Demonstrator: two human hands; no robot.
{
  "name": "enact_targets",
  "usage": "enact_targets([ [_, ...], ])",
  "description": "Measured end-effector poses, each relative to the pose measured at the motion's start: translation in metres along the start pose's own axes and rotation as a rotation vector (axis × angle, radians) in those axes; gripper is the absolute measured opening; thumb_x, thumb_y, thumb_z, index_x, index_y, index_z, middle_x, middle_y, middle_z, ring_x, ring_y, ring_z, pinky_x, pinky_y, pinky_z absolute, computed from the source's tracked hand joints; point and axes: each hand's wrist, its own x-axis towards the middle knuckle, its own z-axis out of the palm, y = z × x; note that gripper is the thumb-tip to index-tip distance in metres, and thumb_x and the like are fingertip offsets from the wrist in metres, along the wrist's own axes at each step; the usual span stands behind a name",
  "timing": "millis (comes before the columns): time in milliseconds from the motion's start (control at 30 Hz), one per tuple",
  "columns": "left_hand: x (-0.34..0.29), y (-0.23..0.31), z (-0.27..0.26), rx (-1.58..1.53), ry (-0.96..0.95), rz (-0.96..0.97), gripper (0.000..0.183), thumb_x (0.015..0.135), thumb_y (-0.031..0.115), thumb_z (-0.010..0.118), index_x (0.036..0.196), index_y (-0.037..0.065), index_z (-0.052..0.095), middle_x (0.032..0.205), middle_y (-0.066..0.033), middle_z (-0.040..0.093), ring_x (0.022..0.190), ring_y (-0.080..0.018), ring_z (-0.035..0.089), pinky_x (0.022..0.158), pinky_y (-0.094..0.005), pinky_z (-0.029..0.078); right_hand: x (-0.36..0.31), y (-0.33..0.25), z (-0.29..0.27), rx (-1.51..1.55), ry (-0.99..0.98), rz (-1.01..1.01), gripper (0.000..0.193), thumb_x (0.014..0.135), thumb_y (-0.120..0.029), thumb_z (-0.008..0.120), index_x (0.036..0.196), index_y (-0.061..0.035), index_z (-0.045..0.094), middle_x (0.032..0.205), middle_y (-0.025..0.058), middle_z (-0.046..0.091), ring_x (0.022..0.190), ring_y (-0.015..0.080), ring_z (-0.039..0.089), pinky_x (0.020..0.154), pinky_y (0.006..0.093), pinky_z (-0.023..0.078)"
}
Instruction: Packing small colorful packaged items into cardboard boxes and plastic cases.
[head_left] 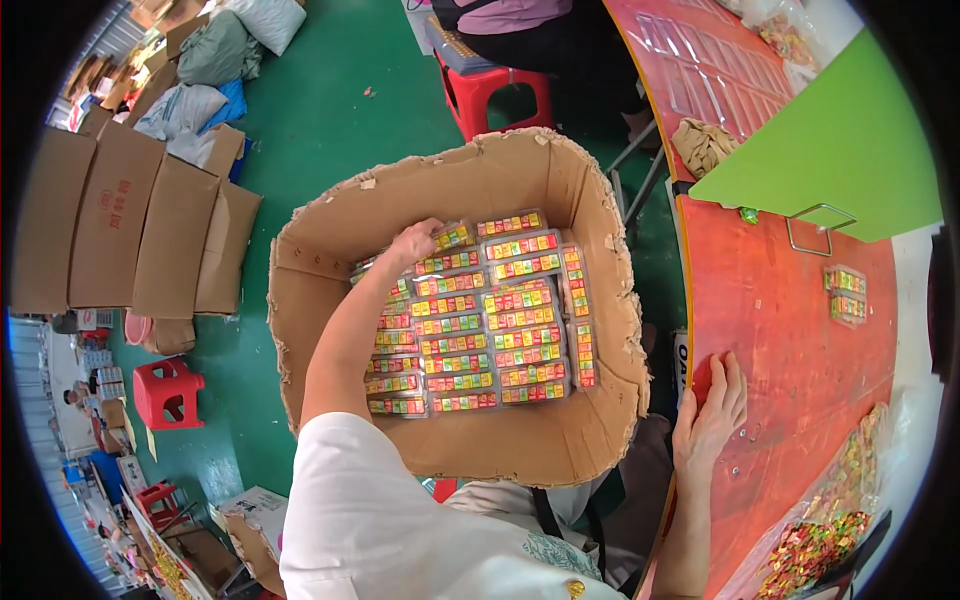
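A large cardboard box (450, 452) with ragged cut edges stands in front of me. Inside it, clear plastic packs (452, 348) filled with small red, yellow and green pieces lie in close rows. My left hand (414, 243) reaches to the far side of the rows, its fingers closed on the edge of a slightly tilted pack (454, 237). Part of that grip is hidden by the hand itself. On the near edge of the red table (790, 330), to the right of the box, rests my right hand (712, 405), fingers stretched out and holding nothing.
Another pack (846, 295) lies on the table near a green panel (840, 150) with a wire handle. A bag of loose colourful pieces (820, 540) is at the near right. Cardboard cartons (120, 220) and a red stool (168, 393) stand left; a person sits beyond the box.
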Motion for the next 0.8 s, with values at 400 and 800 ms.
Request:
enact_targets([
  [400, 0.025, 0.003, 0.017, 0.234, -0.056, -0.057, 0.046, 0.084, 0.014, 0.044, 0.128, 0.018, 0.058, 0.127, -0.0127, 0.061, 0.121, -0.0325, 0.056, 0.102, -0.0541, 0.038, 0.002, -0.003, 0.001, -0.029, -0.003, 0.008, 0.053, 0.086, -0.012, 0.056, 0.137, -0.0043, 0.046, 0.144, 0.0144, 0.043, 0.134, 0.0348, 0.036, 0.110, 0.0478, 0.024],
  [800, -0.002, 0.015, 0.039, 0.129, 0.240, 0.032, 0.037, 0.083, 0.004, 0.044, 0.120, 0.006, 0.050, 0.123, -0.0223, 0.058, 0.120, -0.0372, 0.052, 0.103, -0.0476, 0.036, 0.001, -0.004, 0.000, -0.034, -0.002, -0.004, 0.053, 0.086, -0.013, 0.056, 0.137, -0.0033, 0.046, 0.144, 0.0156, 0.042, 0.134, 0.0349, 0.036, 0.110, 0.0474, 0.024],
])
